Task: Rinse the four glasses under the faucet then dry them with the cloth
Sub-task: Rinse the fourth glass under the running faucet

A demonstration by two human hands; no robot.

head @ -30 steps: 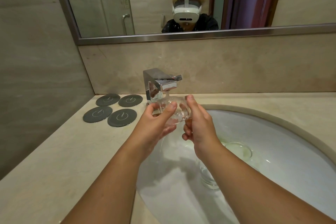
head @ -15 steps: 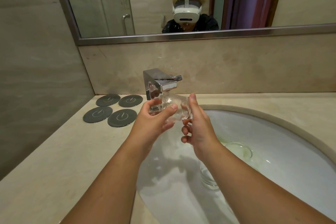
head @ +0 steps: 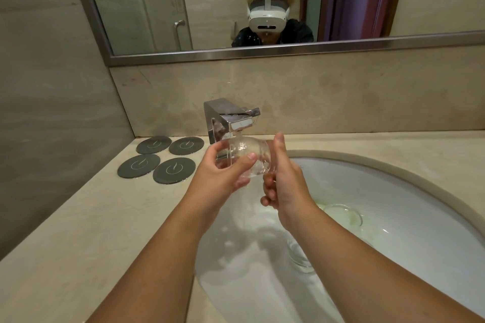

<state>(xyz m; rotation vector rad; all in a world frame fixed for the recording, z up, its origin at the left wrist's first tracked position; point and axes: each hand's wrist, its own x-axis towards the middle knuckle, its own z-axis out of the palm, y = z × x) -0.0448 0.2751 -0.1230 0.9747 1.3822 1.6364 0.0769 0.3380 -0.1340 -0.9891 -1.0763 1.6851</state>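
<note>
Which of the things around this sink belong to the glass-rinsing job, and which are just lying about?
Part of the job:
- held glass, gripped by the left hand and right hand
- faucet just above it
- second glass lying in the sink
- the drying cloth is not in view

Just lying about:
- four dark coasters on the counter
- wall mirror

Left of your grip, four dark round coasters lie in a two-by-two cluster on the beige counter. Below your grip sits the white sink basin; above and beyond it hangs the steel-framed mirror.
</note>
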